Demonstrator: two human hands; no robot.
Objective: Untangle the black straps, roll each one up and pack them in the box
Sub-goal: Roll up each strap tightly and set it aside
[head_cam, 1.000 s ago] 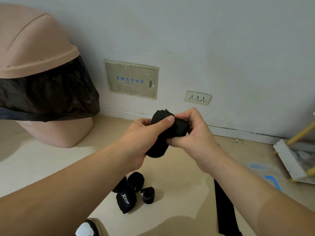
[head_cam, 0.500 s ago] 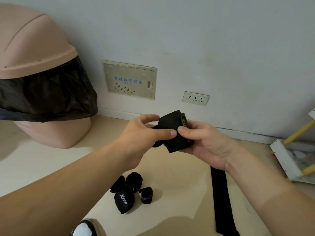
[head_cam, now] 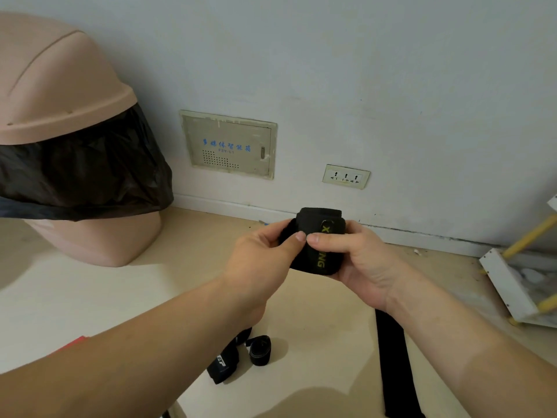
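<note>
Both hands hold one rolled black strap (head_cam: pixel 324 254) with yellow letters, up in front of the wall. My left hand (head_cam: pixel 259 260) grips its left side, thumb across the front. My right hand (head_cam: pixel 355 257) cups it from the right, its thumb meeting the left thumb on the roll. On the floor below lie a small rolled black strap (head_cam: pixel 259 349) and a black strap with white letters (head_cam: pixel 223 362), partly hidden by my left forearm. A long flat black strap (head_cam: pixel 394 366) runs down the floor under my right forearm. No box is in view.
A beige swing-lid bin (head_cam: pixel 60 95) with a black bag stands at the left against the wall. A white rack with yellow rods (head_cam: pixel 512 285) lies at the right edge. A red edge (head_cam: pixel 75 342) shows beside my left forearm.
The roll has turned so its yellow lettering faces me, and both thumbs now meet on its front. The hands sit a little further right.
</note>
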